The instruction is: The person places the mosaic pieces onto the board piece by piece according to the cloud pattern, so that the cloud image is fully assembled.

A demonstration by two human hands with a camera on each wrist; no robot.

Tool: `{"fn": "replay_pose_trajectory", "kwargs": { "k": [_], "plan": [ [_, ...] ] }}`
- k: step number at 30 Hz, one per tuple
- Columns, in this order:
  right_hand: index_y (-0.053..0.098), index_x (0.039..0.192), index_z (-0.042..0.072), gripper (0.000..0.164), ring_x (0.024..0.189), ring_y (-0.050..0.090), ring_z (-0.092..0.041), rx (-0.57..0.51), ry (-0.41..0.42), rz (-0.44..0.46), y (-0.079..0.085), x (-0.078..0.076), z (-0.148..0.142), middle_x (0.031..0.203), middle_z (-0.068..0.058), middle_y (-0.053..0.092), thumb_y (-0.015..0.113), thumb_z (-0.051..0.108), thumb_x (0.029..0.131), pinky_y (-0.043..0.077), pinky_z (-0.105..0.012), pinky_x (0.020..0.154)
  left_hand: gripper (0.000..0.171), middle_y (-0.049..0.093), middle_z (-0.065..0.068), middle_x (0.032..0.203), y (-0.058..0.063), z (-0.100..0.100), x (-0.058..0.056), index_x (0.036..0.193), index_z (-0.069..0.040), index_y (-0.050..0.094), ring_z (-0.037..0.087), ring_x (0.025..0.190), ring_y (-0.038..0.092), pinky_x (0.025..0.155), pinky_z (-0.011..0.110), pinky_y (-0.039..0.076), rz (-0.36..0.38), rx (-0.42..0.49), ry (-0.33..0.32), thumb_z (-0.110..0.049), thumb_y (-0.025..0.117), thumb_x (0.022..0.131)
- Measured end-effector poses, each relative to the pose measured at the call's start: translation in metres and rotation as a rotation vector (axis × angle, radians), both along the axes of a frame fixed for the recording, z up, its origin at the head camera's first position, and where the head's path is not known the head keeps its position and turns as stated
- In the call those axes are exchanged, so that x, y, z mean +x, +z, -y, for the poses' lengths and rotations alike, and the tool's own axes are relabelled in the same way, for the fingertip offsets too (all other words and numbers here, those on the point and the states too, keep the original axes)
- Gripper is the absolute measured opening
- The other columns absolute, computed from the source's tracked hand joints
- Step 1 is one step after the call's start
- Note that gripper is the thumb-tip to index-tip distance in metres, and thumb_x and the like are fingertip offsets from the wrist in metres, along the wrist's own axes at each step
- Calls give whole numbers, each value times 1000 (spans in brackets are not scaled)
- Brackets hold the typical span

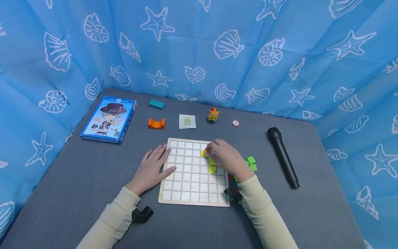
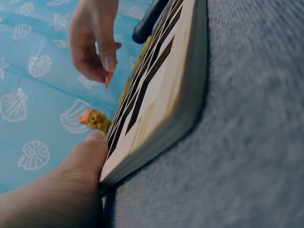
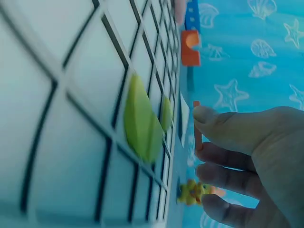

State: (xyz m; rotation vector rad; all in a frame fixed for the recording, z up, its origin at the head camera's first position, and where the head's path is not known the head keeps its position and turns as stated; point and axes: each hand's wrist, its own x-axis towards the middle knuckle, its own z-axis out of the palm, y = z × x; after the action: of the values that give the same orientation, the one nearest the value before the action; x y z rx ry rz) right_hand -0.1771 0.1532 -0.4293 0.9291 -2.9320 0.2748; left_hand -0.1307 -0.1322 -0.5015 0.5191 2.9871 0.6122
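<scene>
A pale wooden grid board (image 1: 185, 196) with white squares lies on the grey table. My left hand (image 1: 151, 169) rests at its left edge, fingers spread, the thumb over the board. Above the upper right squares my right hand (image 1: 228, 156) pinches a thin orange tile (image 3: 197, 133) between thumb and index finger, its other fingers loosely bent. The right wrist view shows the tile held on edge, apart from the grid. Several yellow-green pieces (image 1: 212, 169) sit on the squares just below that hand, one of them with a curved side.
Green square tiles (image 1: 253, 167) and red pieces lie right of the board, partly behind the right wrist. Farther back are a blue game box (image 1: 107, 119), a teal block (image 1: 157, 104), an orange arch (image 1: 156, 123), a card (image 1: 187, 121), a toy figure (image 1: 213, 114) and a chip (image 1: 235, 123). A microphone (image 1: 283, 158) lies right.
</scene>
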Motion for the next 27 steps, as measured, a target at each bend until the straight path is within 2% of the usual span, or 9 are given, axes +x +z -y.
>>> {"fn": "replay_pose_trajectory", "kwargs": {
  "k": [4, 9, 18, 27],
  "plan": [
    [68, 104, 12, 22, 81, 55, -11, 14, 49, -19, -6, -2, 13, 93, 1, 61, 74, 22, 85, 53, -28, 72, 80, 17, 6, 160, -1, 2, -1, 153, -18, 22, 25, 148, 13, 117, 51, 8, -8, -5, -14, -67, 39, 92],
    [68, 106, 12, 23, 83, 56, -11, 14, 85, -20, -10, -5, 25, 95, 0, 62, 73, 22, 86, 53, -27, 74, 79, 18, 8, 160, -2, 3, -1, 153, -18, 26, 29, 147, 13, 117, 53, 12, -16, 13, 4, -67, 40, 91],
    [69, 102, 13, 18, 84, 58, -11, 26, 98, -29, -16, -9, 29, 94, 2, 63, 72, 21, 87, 52, -27, 76, 78, 18, 9, 160, 0, 1, -1, 152, -19, 28, 30, 147, 13, 117, 53, 12, -8, 38, 14, -66, 44, 91],
    [70, 103, 13, 19, 87, 58, -12, 5, 113, -30, -18, -10, 31, 96, 2, 65, 73, 19, 85, 52, -27, 79, 78, 19, 8, 160, 0, 1, 0, 152, -19, 29, 30, 147, 13, 116, 54, 12, -5, 33, 29, -65, 44, 91]
  ]
}}
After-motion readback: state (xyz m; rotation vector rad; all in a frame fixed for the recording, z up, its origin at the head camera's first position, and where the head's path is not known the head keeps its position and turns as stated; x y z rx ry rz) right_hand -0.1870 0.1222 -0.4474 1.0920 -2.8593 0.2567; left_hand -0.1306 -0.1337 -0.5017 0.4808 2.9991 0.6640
